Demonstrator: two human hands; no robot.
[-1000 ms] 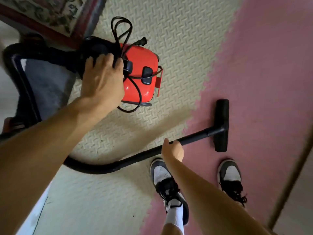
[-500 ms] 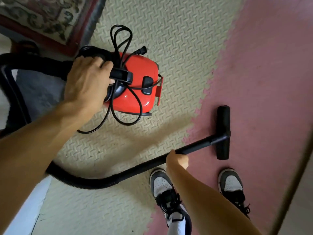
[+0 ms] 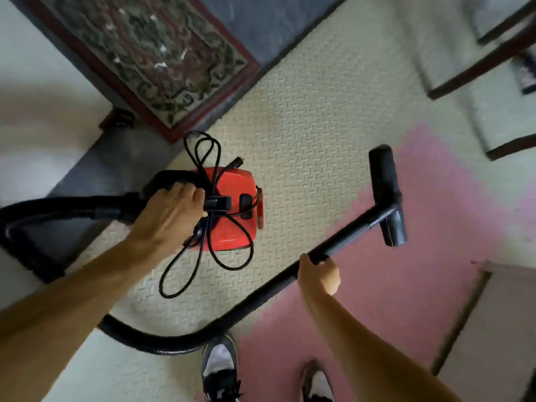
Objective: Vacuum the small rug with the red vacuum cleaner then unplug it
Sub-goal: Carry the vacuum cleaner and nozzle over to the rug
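The red vacuum cleaner sits over the cream foam floor, and my left hand grips its black top handle. A coiled black power cord hangs in loops from the handle, its plug loose on top of the body. My right hand is closed around the black wand. The floor nozzle rests on the pink mat. A black hose curves from the wand back to the body. The small patterned rug with a dark red border lies at the upper left.
Pink foam tiles join cream foam tiles. Dark wooden furniture legs stand at the upper right. A pale wall or door edge runs along the lower right. My two sneakers are at the bottom.
The view has swung up so the rug shows more fully. My left hand has moved from the top of the vacuum body onto its handle, and the cord loops now dangle lower. The nozzle points further away.
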